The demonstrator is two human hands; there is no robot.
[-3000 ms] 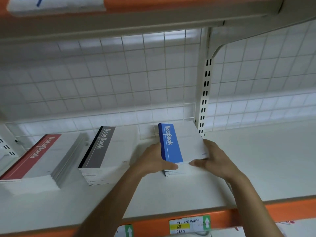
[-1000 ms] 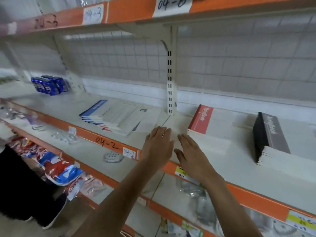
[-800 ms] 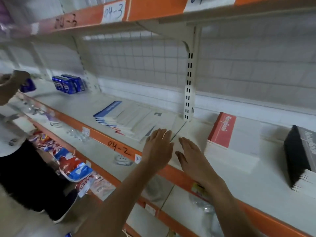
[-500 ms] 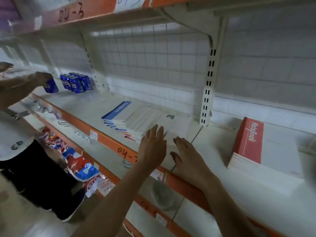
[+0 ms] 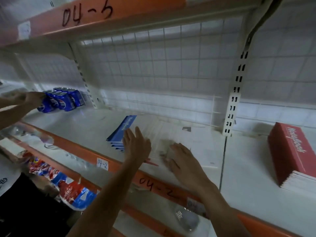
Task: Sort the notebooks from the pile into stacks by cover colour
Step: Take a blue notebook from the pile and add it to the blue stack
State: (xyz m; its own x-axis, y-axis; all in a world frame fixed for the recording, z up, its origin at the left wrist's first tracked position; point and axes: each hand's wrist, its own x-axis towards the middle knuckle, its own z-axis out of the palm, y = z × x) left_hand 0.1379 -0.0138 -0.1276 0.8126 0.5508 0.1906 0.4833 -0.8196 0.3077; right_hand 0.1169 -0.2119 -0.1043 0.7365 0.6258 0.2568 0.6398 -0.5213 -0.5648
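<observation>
From the head view, the pile of notebooks (image 5: 172, 134) lies fanned out on the white shelf (image 5: 85, 127), towards its front edge and just left of the slotted upright post (image 5: 231, 115). A blue-banded cover (image 5: 123, 130) tops the pile's left end, and a sliver of red cover (image 5: 151, 162) pokes out at the front, close to the orange edge strip (image 5: 71, 147). The left hand (image 5: 136, 146) is over the left front part of the pile, fingers straight and close together, holding nothing; I cannot tell whether the palm touches the paper. The right hand (image 5: 183, 159) is just beside it over the pile's front middle, fingers spread and loose, gripping nothing, though its fingertips are smeared by blur and contact is unclear. Right of the post, in the next bay and well apart from the pile, a squared stack of red notebooks (image 5: 294, 151) sits with its spines turned towards the pile. At the back left corner of the shelf stand blue drink cans (image 5: 65, 100), and another person's hand (image 5: 32, 98) is on the nearest one. A wire mesh (image 5: 153, 65) backs the shelf. A small tag reading 04-2 (image 5: 102, 164) hangs on the orange strip, and the shelf above (image 5: 119, 12) carries 04-3 in marker. Below, red and blue packets (image 5: 68, 185) lie on a lower shelf.
</observation>
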